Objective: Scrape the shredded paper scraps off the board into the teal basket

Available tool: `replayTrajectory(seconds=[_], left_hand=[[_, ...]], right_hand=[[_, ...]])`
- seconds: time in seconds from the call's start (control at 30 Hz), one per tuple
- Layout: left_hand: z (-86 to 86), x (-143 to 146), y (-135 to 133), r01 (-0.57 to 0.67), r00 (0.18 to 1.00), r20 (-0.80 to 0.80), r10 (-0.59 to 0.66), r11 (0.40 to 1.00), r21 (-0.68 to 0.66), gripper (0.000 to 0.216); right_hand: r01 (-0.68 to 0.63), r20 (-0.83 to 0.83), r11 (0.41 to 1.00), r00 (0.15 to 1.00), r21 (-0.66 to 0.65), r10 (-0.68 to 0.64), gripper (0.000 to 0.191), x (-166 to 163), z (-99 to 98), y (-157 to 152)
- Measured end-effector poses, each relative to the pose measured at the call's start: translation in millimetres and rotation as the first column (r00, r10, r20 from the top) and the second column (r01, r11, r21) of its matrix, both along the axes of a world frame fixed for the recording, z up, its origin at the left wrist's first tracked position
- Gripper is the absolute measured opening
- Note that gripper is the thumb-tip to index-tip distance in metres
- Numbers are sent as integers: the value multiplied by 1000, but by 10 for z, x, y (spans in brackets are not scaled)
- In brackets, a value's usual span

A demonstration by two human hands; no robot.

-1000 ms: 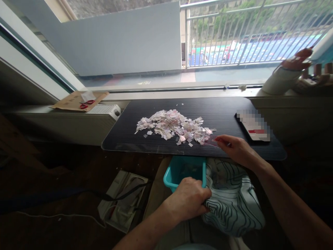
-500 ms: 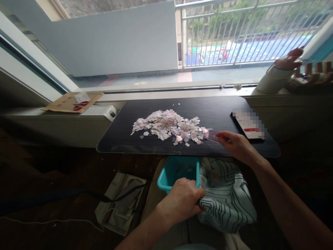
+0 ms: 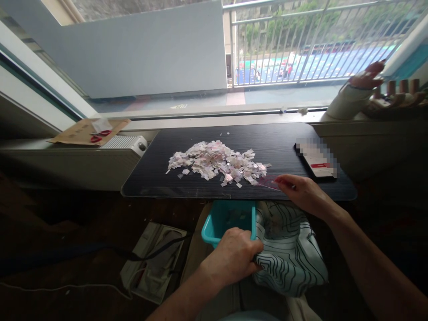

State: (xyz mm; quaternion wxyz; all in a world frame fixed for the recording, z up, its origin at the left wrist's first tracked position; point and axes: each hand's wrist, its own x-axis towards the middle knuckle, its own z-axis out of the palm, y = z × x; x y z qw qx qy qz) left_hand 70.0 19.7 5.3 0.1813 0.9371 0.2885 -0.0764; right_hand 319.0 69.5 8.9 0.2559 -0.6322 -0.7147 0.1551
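Note:
A heap of small white and pinkish paper bits [image 3: 214, 160] is spread over the dark tabletop [image 3: 150, 178]. At its right side my right hand [image 3: 302, 191] pinches a thin, see-through pink plastic piece [image 3: 267, 181], whose far end meets the heap's lower right edge. Below the table's front edge, my left hand [image 3: 232, 256] is closed around the near right rim of a turquoise plastic bin [image 3: 207, 234]. A few small bits show dimly inside the bin. Against the bin's right side lies a pale bag with dark wavy lines [image 3: 290, 263], touching my left fingers.
A phone [image 3: 317, 160] lies at the table's right. Red-handled scissors [image 3: 100, 136] rest on a brown envelope [image 3: 70, 133] on the sill at left. An open box [image 3: 152, 263] and a white cable [image 3: 83, 285] are on the floor. Beyond the sill stands a window.
My right hand has drawn the pink plastic piece slightly toward the table's front edge, below the right end of the heap. My left hand stays on the bin. The view has shifted slightly.

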Motion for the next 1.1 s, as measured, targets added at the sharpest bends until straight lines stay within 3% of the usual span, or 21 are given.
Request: replayTrajectory(seconds=[0.5, 0.67, 0.83, 1.0, 1.1], left_hand=[[97, 276, -22, 191, 982, 3, -191, 981, 40, 28], [97, 308, -23, 200, 979, 26, -202, 978, 64, 27], [84, 295, -27, 200, 979, 23, -202, 976, 84, 27], [89, 286, -13, 196, 980, 28, -199, 978, 75, 29], [96, 276, -12, 190, 981, 25, -192, 979, 69, 28]], right_hand=[[30, -24, 1000, 999, -2, -30, 24, 3, -68, -71], [-51, -74, 996, 996, -74, 46, 25, -42, -37, -81], [-24, -101, 998, 995, -57, 18, 26, -97, -47, -73], [-168, -159, 974, 977, -152, 143, 27, -178, -38, -97], [-70, -141, 994, 988, -82, 58, 26, -145, -47, -50]])
